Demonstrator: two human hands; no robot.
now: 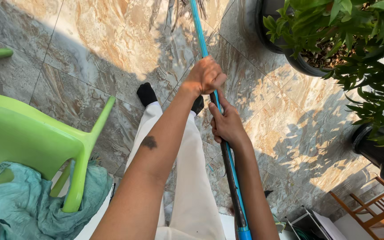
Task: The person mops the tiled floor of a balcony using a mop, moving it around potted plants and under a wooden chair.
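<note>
Both hands are on the blue broom handle here, one stacked above the other. The left hand is the far one, its grip clenched fully round the pole, knuckles up. The right hand sits just below it, closer to the body, fingers wrapped round the darker stretch of the same pole. The handle runs from the bottom edge of the view, between the forearms, up to the bristles, which just show at the top edge over the tiled floor

Stuff that could go sideways, as I see it:

- The green plastic chair is right beside the left leg, with a teal cloth draped on it. A wide pull back toward the body could knock a chair leg or drag the cloth down onto the floor
- The potted plants stand near the right side of the sweep path — a swing that way could clip the dark pot or tear leaves, and another pot sits lower on the right
- The tiles look smooth and the person is in black socks, so a hard push could mean a slip
- The hands are close together on the pole, so less leverage — the head might wander

The wooden rack at the bottom right corner looks well apart from all this
</note>
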